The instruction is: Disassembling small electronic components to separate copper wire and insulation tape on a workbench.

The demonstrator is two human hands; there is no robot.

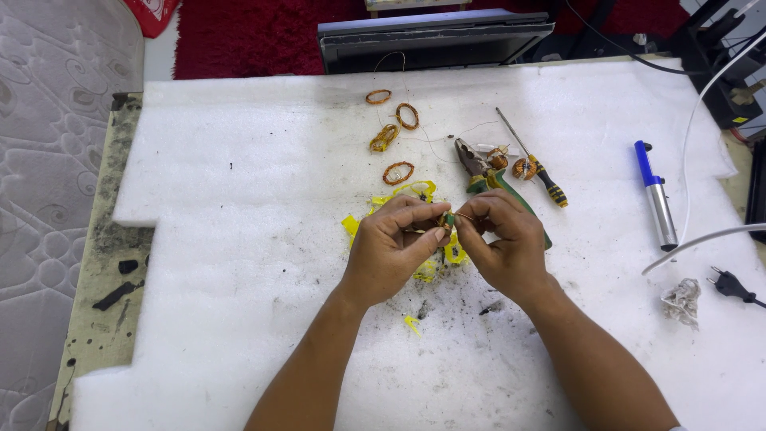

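My left hand (392, 247) and my right hand (504, 239) meet over the white foam sheet (239, 231), fingertips pinched together on a small copper-wound coil part (448, 219) with a bit of green on it. Thin copper wire runs from it between my fingers. Torn yellow tape scraps (415, 191) lie under and behind my hands. Green-handled pliers (481, 171) lie just beyond my right hand, partly hidden by it.
Several copper wire coils (398, 172) lie at the back centre. A yellow-and-black screwdriver (536, 165), a blue-and-silver desoldering pump (657, 196), a white cable (702, 239), a crumpled tissue (681, 301) and a black plug (728, 283) sit right. A dark monitor (435, 38) stands behind.
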